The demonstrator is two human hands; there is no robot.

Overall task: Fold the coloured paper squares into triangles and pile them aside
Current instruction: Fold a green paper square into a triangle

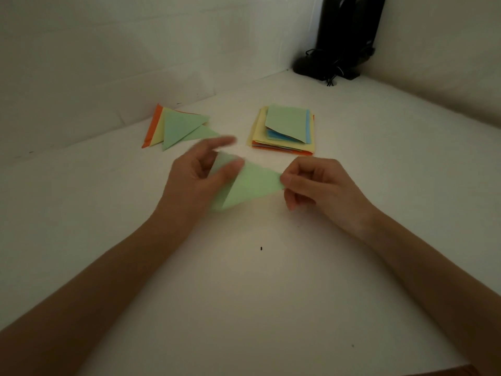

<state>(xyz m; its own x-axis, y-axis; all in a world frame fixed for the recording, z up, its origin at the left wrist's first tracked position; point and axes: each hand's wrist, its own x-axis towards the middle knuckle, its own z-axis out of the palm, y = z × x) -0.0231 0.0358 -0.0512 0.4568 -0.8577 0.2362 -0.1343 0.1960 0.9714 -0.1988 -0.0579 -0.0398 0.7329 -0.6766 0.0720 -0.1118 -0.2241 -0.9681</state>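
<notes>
A light green paper folded into a triangle lies between my hands at the middle of the white table. My left hand holds its left part, thumb on top and fingers behind, with the index finger blurred. My right hand pinches the paper's right corner between thumb and curled fingers. Behind my left hand, a pile of folded triangles in green, yellow and orange rests by the wall. A stack of unfolded coloured squares, green on top, sits behind my right hand.
A black object with cables stands in the far right corner. White walls close the table on the left and back. A small dark speck lies on the table near me.
</notes>
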